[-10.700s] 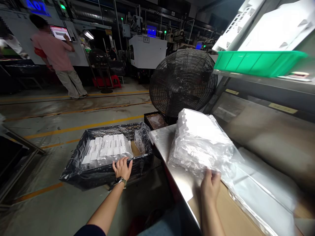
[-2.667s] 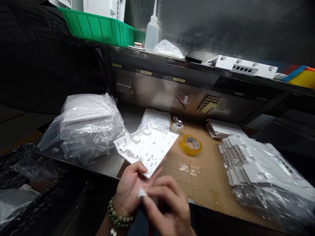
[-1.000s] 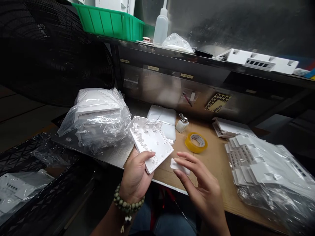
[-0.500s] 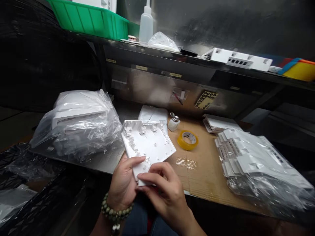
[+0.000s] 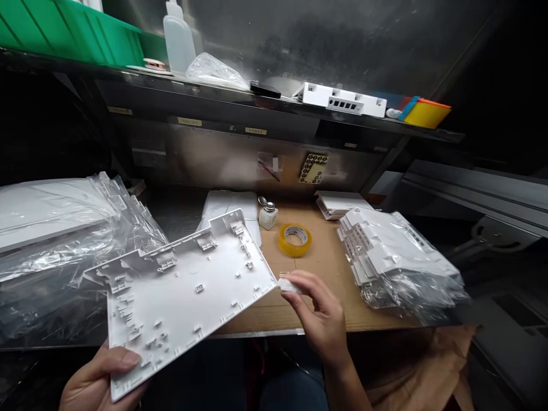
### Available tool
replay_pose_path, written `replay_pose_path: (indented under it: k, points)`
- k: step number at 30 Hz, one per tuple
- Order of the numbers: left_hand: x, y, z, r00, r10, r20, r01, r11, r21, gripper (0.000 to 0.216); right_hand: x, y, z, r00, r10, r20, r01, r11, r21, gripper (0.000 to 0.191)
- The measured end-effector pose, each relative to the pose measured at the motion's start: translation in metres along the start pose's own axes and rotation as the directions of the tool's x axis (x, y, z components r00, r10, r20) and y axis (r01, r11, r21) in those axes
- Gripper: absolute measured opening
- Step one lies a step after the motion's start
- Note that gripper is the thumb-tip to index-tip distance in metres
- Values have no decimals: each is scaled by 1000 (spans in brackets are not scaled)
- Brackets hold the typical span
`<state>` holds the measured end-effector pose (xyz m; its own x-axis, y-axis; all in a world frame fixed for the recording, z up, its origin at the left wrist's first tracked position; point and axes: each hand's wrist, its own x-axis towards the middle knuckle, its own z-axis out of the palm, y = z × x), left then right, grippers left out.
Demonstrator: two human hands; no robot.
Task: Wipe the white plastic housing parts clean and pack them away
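Note:
My left hand (image 5: 100, 379) grips the near corner of a white moulded plastic panel (image 5: 184, 291), held close to the camera with its ribbed inner side up, above the bench edge. My right hand (image 5: 319, 314) pinches a small white pad (image 5: 290, 285) between thumb and fingers, just right of the panel's far corner. A bagged stack of white parts (image 5: 55, 228) lies to the left, and a second bagged stack (image 5: 394, 257) lies to the right.
On the cardboard-covered bench (image 5: 329, 268) are a roll of yellow tape (image 5: 294, 239), a small pump bottle (image 5: 268, 214) and a white folded sheet (image 5: 231, 205). The shelf above carries a green bin (image 5: 77, 28), a squeeze bottle (image 5: 177, 37) and a white housing (image 5: 342, 100).
The panel has come up closer to the camera and swung leftward. My right hand has left the panel's near edge and now sits at its right corner with the pad. The view has shifted right.

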<state>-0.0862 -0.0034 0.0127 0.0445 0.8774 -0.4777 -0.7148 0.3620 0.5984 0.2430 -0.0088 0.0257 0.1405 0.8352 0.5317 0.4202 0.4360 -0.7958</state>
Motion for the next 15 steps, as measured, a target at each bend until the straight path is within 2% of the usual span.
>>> replay_pose_path:
  k: [3,7,11,13,15]
  points:
    - [-3,-1,5,1000,-5,-23,6,1000,5,121,1,2,5,998,-56,15,57,991,-121,19]
    - [-4,-4,10,998,68,-10,-67,996,51,129,-1,5,2,995,-78,-54,66,978,-196,18]
    - [-5,-6,15,998,55,-17,-55,998,-3,122,-1,12,-2,985,-164,44,170,953,-251,18]
    - [-5,-7,16,999,52,8,-53,998,20,120,4,18,-5,989,-145,34,148,937,-316,15]
    - [-3,-9,10,997,29,73,-35,995,92,121,13,22,-8,994,-97,-51,76,943,-323,13]
